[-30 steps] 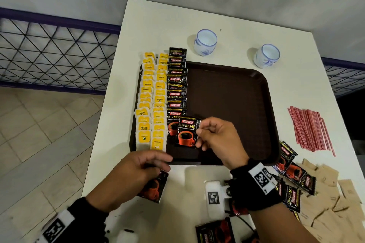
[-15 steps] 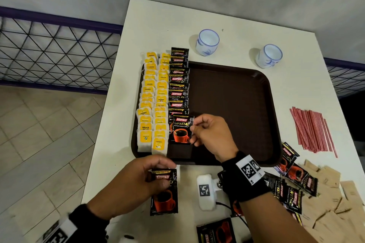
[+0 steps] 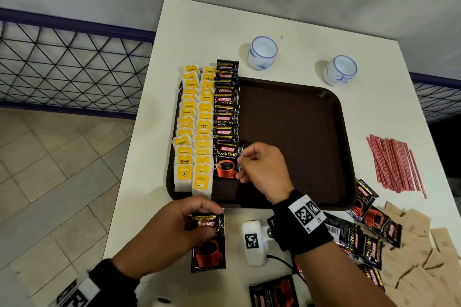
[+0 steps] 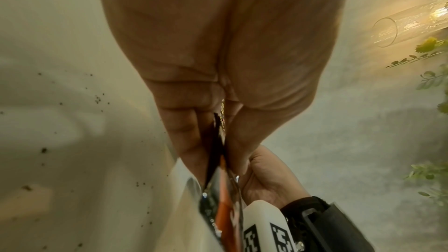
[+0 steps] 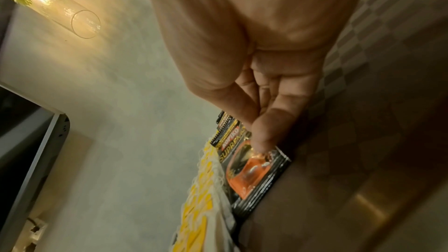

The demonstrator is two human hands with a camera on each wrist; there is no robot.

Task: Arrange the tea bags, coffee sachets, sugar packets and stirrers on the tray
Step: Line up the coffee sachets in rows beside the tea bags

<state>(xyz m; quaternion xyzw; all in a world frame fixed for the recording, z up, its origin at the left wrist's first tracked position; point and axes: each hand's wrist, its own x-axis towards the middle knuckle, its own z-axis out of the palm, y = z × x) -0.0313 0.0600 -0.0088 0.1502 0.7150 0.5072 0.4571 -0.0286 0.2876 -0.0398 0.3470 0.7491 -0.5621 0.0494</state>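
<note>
Right hand (image 3: 262, 169) pinching sachet (image 3: 227, 161) onto tray (image 3: 299, 132) row; left hand (image 3: 172, 229) gripping next sachet (image 3: 208, 244) (risk: nudging tea bags (image 3: 193, 132) askew).

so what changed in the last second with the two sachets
The right hand brought its coffee sachet down onto the tray at the near end of the sachet row, still pinching it. The left hand lifted the next sachet into view. Tea bags and stirrers stayed put.
</note>
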